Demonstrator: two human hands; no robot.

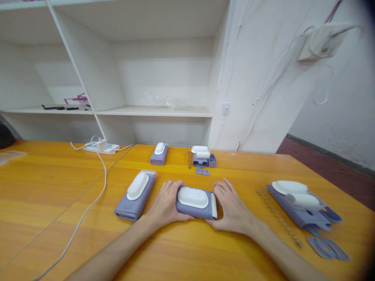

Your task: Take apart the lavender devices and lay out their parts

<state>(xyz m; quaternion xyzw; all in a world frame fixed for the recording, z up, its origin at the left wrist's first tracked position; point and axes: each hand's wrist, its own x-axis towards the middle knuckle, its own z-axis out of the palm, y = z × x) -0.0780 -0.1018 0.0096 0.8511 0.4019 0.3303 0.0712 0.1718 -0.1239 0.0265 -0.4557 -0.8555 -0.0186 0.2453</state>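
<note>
Just above the table, or resting on it (I cannot tell which), is a purple-grey cleaning brush (193,198) with an oval pad of white bristles facing up and a white strip at its right end. My left hand (167,201) grips its left end, thumb along the near edge. Around the right end, my right hand (231,207) closes with its thumb at the near corner and fingers at the far one. Left of my hands lies a similar brush (136,195) with a smooth white oval top. Farther back is a smaller-looking one (159,153).
At right lie a purple-grey housing (301,210) with white parts, a coil spring (279,218) and flat purple-grey pieces (328,248). A similar parts group (202,158) sits at the back. A power strip (102,146) trails a white cable (101,189) across the wooden table (175,253). White shelves (158,111) stand behind.
</note>
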